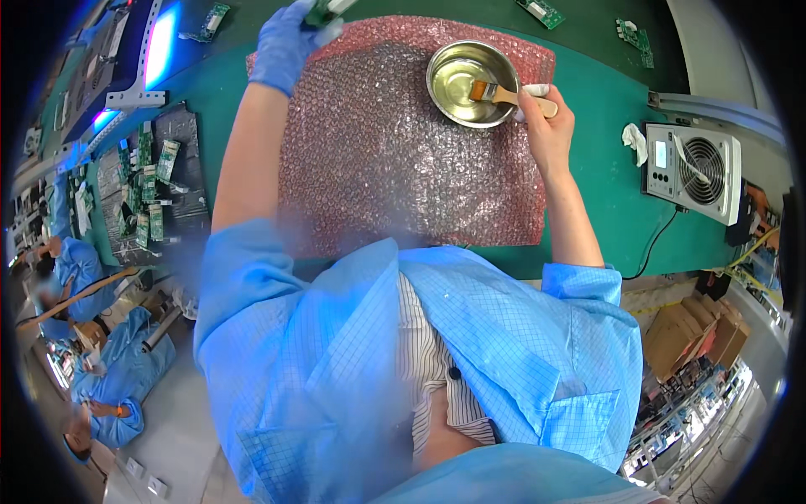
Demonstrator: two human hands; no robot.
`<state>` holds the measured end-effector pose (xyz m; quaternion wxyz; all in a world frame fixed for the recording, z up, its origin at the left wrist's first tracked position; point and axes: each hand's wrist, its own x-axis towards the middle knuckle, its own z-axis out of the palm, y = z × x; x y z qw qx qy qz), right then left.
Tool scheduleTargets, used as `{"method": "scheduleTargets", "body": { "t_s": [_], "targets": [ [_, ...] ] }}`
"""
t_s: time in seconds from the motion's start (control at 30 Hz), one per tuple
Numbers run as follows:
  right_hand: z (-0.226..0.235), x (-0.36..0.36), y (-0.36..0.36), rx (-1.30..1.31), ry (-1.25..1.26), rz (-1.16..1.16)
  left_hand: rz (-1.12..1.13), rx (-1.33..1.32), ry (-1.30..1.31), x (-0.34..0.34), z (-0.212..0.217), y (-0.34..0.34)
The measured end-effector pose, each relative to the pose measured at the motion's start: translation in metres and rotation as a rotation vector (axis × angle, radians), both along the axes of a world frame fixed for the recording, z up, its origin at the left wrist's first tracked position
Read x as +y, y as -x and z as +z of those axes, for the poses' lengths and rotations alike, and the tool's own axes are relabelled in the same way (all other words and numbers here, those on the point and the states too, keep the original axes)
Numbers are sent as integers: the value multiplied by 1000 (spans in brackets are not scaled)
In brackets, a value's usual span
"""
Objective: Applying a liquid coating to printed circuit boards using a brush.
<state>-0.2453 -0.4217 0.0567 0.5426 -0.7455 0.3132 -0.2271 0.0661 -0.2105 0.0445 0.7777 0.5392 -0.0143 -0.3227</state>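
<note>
Wearing a blue glove, my left hand (pixel 285 49) reaches to the far edge of the table and grips a green circuit board (pixel 326 12), partly cut off by the picture's top edge. My right hand (pixel 547 119), with white covers on some fingertips, pinches the wooden handle of a flat paintbrush (pixel 508 96). The brush's bristles rest inside a round metal bowl (pixel 434 84) that holds a clear yellowish liquid. Beneath the bowl lies a sheet of pinkish bubble wrap (pixel 403 168) spread over the green table.
Several circuit boards (pixel 149 181) lie on a dark mat at left; more boards (pixel 541 12) lie along the far side. A white fan unit (pixel 695 170) with a cable stands at right, beside a crumpled tissue (pixel 635 144). A metal-framed lamp (pixel 138 84) stands far left. Co-workers in blue (pixel 122 378) sit beyond.
</note>
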Motion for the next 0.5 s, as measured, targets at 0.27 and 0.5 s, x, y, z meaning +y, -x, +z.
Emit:
{"method": "scheduleTargets", "body": {
  "t_s": [0.27,0.5],
  "targets": [
    [35,-9,25,-100,-59,-66,50,35,41,50,17,58],
    [64,-15,46,-66,-145,-140,-168,73,181,56,5,84]
  ]
}}
